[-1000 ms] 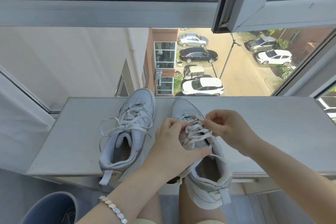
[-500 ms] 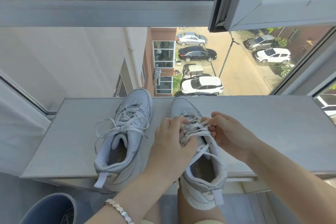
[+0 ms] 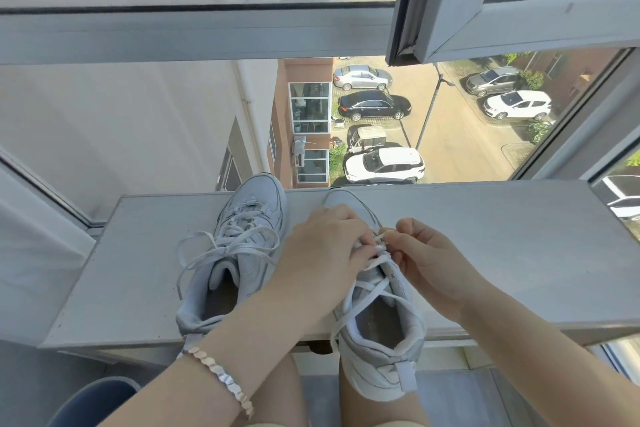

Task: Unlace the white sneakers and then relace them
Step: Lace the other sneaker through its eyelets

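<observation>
Two white sneakers stand side by side on a grey window ledge (image 3: 485, 253), toes toward the glass. The left sneaker (image 3: 249, 246) is laced and tied in a loose bow. The right sneaker (image 3: 381, 329) hangs its heel over the ledge's front edge. My left hand (image 3: 322, 253) lies over its tongue and upper laces, fingers pressed on them. My right hand (image 3: 426, 260) pinches a white lace (image 3: 377, 262) near the middle eyelets. Loose lace strands cross the shoe's opening. The eyelets under my left hand are hidden.
Behind the ledge is a large window with an open sash (image 3: 450, 10) at upper right; cars and buildings lie far below. A blue bin (image 3: 93, 402) stands at lower left beside my knees. A white curtain (image 3: 31, 253) hangs at the left.
My left hand has slid forward over the right sneaker's laces toward the toe. My right hand has come closer and now pinches the lace lower down. The sneakers stay in place.
</observation>
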Available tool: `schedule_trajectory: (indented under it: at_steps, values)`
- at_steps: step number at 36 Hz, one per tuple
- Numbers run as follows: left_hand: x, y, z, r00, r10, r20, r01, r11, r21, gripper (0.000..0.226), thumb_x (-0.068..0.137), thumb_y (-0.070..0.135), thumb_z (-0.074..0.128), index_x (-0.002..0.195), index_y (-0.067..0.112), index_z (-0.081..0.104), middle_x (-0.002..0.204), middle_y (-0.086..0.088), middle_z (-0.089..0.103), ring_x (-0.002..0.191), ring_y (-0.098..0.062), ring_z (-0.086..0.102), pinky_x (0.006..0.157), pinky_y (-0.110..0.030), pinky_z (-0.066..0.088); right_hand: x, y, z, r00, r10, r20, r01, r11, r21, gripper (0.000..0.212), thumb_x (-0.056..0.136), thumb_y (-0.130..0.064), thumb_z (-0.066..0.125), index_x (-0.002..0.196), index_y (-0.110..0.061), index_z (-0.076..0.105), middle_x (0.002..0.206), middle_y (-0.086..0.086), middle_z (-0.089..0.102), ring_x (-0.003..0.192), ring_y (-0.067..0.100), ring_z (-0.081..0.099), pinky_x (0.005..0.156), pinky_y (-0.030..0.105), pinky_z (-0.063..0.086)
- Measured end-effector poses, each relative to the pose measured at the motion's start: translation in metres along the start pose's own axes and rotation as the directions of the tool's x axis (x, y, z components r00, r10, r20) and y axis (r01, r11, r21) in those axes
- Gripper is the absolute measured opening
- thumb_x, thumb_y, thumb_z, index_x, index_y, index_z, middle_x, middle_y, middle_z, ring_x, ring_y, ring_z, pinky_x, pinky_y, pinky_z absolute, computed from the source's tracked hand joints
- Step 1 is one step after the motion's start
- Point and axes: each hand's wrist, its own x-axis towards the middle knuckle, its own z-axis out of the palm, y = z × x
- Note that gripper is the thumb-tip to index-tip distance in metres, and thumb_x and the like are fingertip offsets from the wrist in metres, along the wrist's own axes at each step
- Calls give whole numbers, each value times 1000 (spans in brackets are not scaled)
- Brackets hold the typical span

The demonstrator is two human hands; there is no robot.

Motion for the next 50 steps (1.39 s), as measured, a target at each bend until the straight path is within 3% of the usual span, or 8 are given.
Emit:
schedule_trajectory:
  at_steps: [10, 16, 22, 30, 34, 39, 43, 50]
  values:
    - [-9, 0, 11, 995, -100, 17, 100, 945, -310, 24, 99, 17, 40, 78, 30, 42, 78, 8, 51, 71, -8, 46, 63, -13, 34, -8, -4, 4, 999, 16, 51, -5, 978, -208, 8, 82, -2, 63, 81, -6, 56, 69, 1, 57, 61, 7, 52, 63, 16, 45]
    - [-8, -6, 10, 962, -272, 17, 232, 785, -574, 24, 96, 14, 47, 78, 29, 53, 96, 17, 64, 84, 9, 56, 68, -2, 40, -17, -5, 12, 998, -26, 57, 54, 816, -575, 40, 57, -16, 89, 86, -13, 61, 77, -3, 61, 70, 11, 57, 68, 21, 48]
    - [-11, -15, 10, 941, -332, 68, 266, 600, -754, 28, 97, 8, 45, 76, 23, 56, 101, 4, 69, 94, -15, 63, 81, -27, 51, -21, 3, 18, 981, -191, -19, 137, 766, -628, 20, 67, -7, 73, 80, -15, 60, 70, -7, 58, 59, 6, 51, 60, 18, 45]
    - [-21, -20, 6, 966, -255, 39, 210, 688, -695, 17, 87, 15, 65, 91, 31, 61, 103, 14, 67, 99, 4, 60, 87, -13, 45, -30, 5, 20, 937, -348, -26, 230, 672, -704, 18, 71, -7, 69, 74, -22, 58, 77, -8, 61, 71, 9, 59, 64, 13, 47]
    - [-29, -23, 2, 959, -217, 181, 281, 793, -540, 50, 73, 29, 78, 108, 47, 46, 114, 29, 53, 106, 15, 48, 89, -5, 36, -34, 2, 21, 905, -410, 114, 337, 525, -782, 22, 76, -10, 68, 76, -32, 66, 87, -11, 57, 83, 6, 56, 72, 15, 46]
    - [-36, -27, 4, 955, -249, 162, 297, 827, -478, 50, 68, 42, 79, 102, 58, 46, 115, 33, 50, 108, 10, 47, 92, -16, 39, -35, -6, 21, 911, -337, 239, 374, 427, -823, 24, 77, -8, 64, 74, -32, 61, 89, -10, 55, 87, 8, 54, 73, 14, 44]
    - [-38, -28, 7, 955, -252, 155, 296, 824, -483, 59, 59, 59, 73, 111, 55, 48, 119, 32, 51, 111, 10, 47, 93, -17, 40, -35, -13, 23, 920, -290, 263, 372, 436, -819, 11, 70, -18, 57, 67, -28, 60, 85, -11, 55, 84, 6, 54, 70, 11, 40]
    - [-39, -32, 8, 937, -313, 156, 348, 784, -515, 62, 64, 42, 81, 119, 40, 54, 119, 25, 54, 106, 6, 50, 83, -10, 41, -24, -20, 29, 935, -289, 206, 314, 404, -859, 19, 83, -20, 64, 74, -36, 64, 78, -9, 57, 74, -1, 53, 65, 8, 38]
